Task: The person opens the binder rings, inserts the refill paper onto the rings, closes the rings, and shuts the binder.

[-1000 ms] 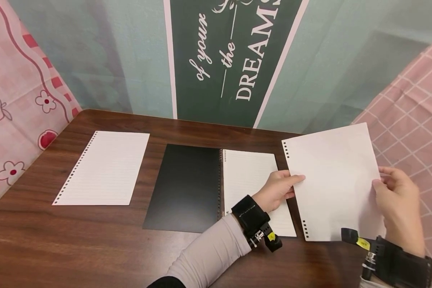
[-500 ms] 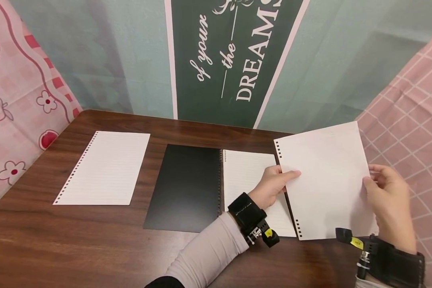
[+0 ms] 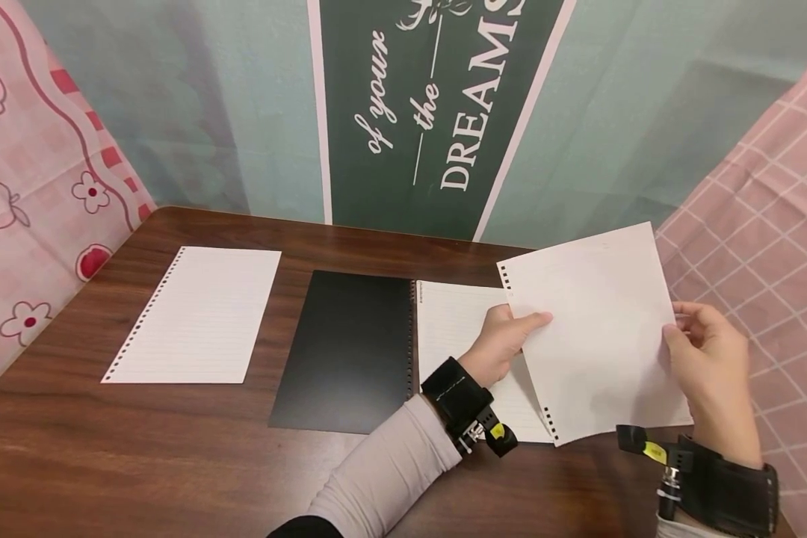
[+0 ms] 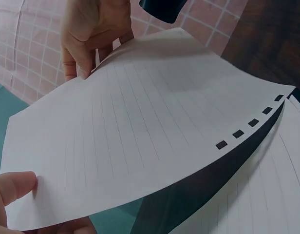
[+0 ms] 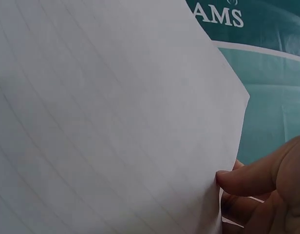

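A white sheet of loose-leaf paper (image 3: 592, 329), punched along its left edge, is held up between both hands over the right part of an open notebook. My left hand (image 3: 501, 344) pinches the punched edge, thumb on the upper face and fingers behind. At the opposite edge, my right hand (image 3: 713, 366) pinches the sheet between thumb and fingers. Faint ruled lines show on the sheet (image 4: 140, 122) in the left wrist view, where it bows. Below lies the notebook, its black cover (image 3: 343, 351) opened left and its lined pages (image 3: 457, 314) partly hidden by the left hand and sheet.
Another punched, lined sheet (image 3: 195, 314) lies flat on the brown wooden table (image 3: 141, 448) at the left. A green cloth with lettering (image 3: 437, 112) hangs behind the table. Pink patterned cloths stand at the left (image 3: 40, 194) and right (image 3: 767, 209) sides.
Both hands have moved left with the sheet, which now covers more of the notebook's right-hand pages. Its lower edge has become more curved. The flat sheet and notebook have stayed put.
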A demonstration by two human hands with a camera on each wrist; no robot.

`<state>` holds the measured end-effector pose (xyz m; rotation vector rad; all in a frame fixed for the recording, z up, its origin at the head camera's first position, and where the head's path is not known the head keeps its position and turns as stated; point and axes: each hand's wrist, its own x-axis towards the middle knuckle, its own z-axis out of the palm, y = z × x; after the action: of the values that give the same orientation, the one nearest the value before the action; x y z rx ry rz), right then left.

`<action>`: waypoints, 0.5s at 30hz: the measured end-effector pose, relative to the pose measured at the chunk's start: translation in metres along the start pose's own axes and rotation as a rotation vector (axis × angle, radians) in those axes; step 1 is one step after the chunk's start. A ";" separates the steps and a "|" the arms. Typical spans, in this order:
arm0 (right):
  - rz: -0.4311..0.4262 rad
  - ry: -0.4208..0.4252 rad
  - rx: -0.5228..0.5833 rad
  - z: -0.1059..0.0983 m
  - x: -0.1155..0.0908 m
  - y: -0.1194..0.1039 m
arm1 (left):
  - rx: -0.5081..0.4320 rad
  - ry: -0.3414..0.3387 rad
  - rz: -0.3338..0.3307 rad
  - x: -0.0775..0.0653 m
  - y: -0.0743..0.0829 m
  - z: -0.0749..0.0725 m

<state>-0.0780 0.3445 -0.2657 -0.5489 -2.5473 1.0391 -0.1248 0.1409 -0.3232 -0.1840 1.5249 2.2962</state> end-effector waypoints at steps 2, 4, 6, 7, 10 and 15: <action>0.010 0.016 -0.006 -0.001 0.000 -0.001 | 0.006 -0.017 -0.013 0.001 -0.001 0.000; 0.021 0.045 0.009 -0.002 0.001 -0.002 | 0.019 -0.045 -0.026 0.002 -0.002 -0.001; 0.042 0.070 0.044 -0.003 0.001 -0.003 | 0.052 -0.089 -0.032 0.002 -0.003 -0.003; 0.049 0.080 0.057 -0.004 0.001 -0.003 | 0.074 -0.107 -0.034 0.003 -0.004 -0.004; 0.081 0.103 0.066 -0.006 0.000 -0.005 | 0.131 -0.144 -0.031 0.003 -0.004 -0.005; 0.125 0.131 0.057 -0.009 -0.001 -0.008 | 0.237 -0.130 -0.012 0.002 -0.003 -0.005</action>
<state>-0.0745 0.3440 -0.2535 -0.7433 -2.3877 1.0774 -0.1262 0.1383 -0.3283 0.0198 1.7046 2.0524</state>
